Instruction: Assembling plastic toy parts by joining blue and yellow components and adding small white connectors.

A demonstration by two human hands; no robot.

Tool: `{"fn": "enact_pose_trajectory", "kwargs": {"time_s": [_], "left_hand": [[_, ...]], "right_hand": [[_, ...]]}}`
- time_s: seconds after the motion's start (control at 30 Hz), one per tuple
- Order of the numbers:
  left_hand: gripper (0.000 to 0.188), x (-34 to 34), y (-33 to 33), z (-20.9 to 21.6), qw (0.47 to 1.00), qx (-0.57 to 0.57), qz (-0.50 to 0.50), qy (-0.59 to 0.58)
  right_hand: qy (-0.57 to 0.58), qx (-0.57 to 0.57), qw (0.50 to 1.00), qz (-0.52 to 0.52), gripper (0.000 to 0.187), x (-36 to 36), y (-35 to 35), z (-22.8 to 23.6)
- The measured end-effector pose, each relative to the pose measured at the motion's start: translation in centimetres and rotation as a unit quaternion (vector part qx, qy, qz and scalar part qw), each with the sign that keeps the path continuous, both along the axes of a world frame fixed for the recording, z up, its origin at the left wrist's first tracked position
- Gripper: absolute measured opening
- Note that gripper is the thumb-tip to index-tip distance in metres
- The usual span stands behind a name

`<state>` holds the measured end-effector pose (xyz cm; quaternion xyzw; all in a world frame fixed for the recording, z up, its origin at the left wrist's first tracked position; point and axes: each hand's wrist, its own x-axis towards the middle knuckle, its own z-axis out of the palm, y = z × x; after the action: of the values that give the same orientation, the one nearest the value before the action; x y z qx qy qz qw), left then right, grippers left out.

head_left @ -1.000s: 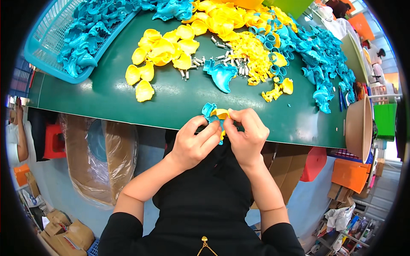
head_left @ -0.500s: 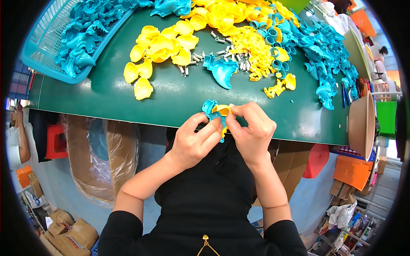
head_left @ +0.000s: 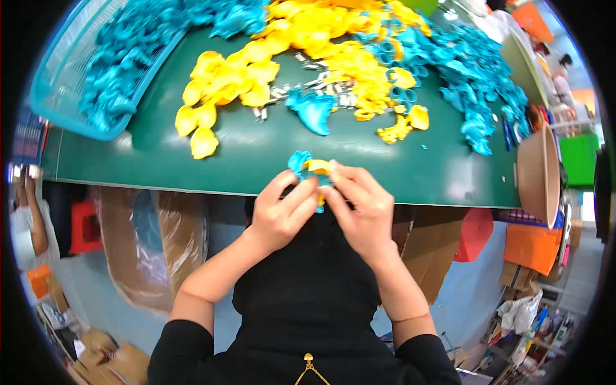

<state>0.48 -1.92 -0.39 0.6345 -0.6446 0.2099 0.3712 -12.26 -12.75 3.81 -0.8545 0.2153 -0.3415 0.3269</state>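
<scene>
Far left, blue basket [head_left: 70, 125] of blue pieces [head_left: 115, 77]. Next, yellow shells [head_left: 228, 80] on green table [head_left: 244, 154]. Your left hand [head_left: 280, 212] pinches blue-and-yellow piece [head_left: 299, 162] at table's near edge. Beyond, loose blue part [head_left: 312, 110], metal springs [head_left: 346, 98]. Your right hand [head_left: 364, 205] grips same piece: index fingertip on yellow strip [head_left: 318, 166], thumb lower. Far right, blue heap [head_left: 478, 83], tan tub [head_left: 538, 179].

A gold pendant [head_left: 308, 357] adorns the black top [head_left: 305, 289].
</scene>
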Motion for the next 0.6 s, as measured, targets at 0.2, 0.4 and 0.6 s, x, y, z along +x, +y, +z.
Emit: {"fn": "enact_pose_trajectory", "kwargs": {"time_s": [0.2,0.4,0.6], "left_hand": [[0.082,-1.6,1.6,0.4,0.928,-0.076,-0.037,0.363],[0.054,-0.5,1.1,1.5,0.232,0.249,-0.327,0.882],[0.058,-2.7,0.1,1.7,0.222,0.174,-0.344,0.896]], "right_hand": [[-0.085,0.041,0.995,0.025,0.022,-0.9,-1.7,0.4],[0.014,0.023,0.981,0.192,0.020,-3.4,-3.9,4.1],[0.157,-0.203,0.911,-0.324,0.027,-4.2,-21.7,1.9]]}}
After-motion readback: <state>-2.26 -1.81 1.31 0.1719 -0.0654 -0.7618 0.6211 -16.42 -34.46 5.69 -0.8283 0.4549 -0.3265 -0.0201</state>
